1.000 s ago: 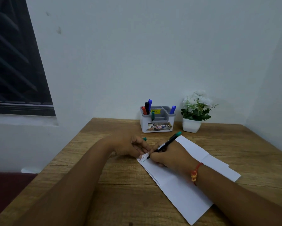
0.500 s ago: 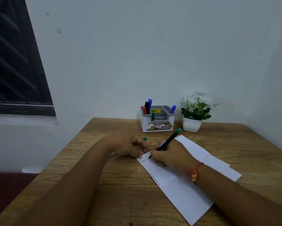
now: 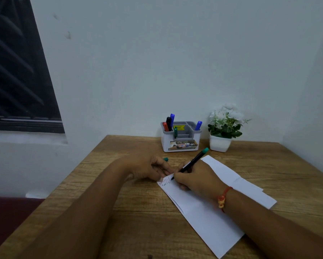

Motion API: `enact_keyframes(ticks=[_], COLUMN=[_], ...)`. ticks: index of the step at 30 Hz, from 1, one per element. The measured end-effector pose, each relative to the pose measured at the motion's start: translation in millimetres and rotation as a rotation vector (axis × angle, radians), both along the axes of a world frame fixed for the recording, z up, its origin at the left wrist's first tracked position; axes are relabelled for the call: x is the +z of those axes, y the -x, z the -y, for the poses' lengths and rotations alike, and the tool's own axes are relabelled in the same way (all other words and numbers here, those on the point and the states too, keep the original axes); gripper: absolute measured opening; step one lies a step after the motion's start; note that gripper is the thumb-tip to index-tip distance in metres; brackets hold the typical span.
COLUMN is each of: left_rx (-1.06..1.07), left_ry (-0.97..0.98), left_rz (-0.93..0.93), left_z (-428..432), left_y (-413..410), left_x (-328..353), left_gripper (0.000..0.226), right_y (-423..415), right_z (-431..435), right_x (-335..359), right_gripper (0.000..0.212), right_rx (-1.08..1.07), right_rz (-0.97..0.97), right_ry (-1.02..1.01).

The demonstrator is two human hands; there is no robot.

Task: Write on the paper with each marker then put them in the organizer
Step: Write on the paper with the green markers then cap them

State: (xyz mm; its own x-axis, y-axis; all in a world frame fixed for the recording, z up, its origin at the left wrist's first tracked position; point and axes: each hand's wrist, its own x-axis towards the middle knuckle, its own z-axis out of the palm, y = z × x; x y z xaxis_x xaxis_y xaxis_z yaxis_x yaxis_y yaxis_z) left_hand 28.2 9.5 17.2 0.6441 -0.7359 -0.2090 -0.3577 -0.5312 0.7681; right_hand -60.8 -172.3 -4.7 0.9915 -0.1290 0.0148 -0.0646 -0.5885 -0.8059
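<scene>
My right hand point(image 3: 196, 179) grips a black marker with a green end point(image 3: 195, 160), its tip touching the top left corner of the folded white paper point(image 3: 207, 215), where red and green scribbles show. My left hand point(image 3: 147, 168) rests at that corner, fingers curled round a green cap point(image 3: 165, 159) that pokes out behind them. The white and grey organizer point(image 3: 181, 144) stands at the back of the desk with red, black, blue and green markers point(image 3: 168, 122) upright in it.
A white pot of white flowers point(image 3: 220, 143) stands right of the organizer. The wooden desk point(image 3: 119, 212) meets white walls at the back and right. A dark window point(image 3: 17, 71) is on the left. The desk's left edge drops to a dark red floor.
The marker's tip has crept a little along the paper's corner as the right hand writes. The left hand has stayed where it was.
</scene>
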Motion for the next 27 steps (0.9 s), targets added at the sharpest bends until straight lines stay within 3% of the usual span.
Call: enact_keyframes(ticks=[6, 14, 18, 22, 24, 27], left_rx=[-0.013, 0.012, 0.091, 0.435, 0.504, 0.480], left_ry=[0.032, 0.033, 0.102, 0.236, 0.174, 0.029], left_rz=[0.020, -0.031, 0.017, 0.339, 0.493, 0.566], left_z=[-2, 0, -2, 2, 5, 7], left_y=[0, 7, 9, 2, -3, -8], left_x=[-4, 2, 3, -1, -7, -17], left_gripper=[0.045, 0.044, 0.033, 0.013, 0.012, 0.021], right_y=[-2, -1, 0, 1, 0, -1], right_z=[1, -1, 5, 14, 17, 18], right_x=[0, 0, 8, 20, 24, 28], right_gripper=[0.027, 0.015, 0.010, 0.010, 0.014, 0.019], right_rx=[0.019, -0.030, -0.060, -0.137, -0.177, -0.189], right_rz=[-0.008, -0.021, 0.027, 0.082, 0.046, -0.001], right_ry=[0.044, 0.052, -0.244, -0.458, -0.586, -0.698])
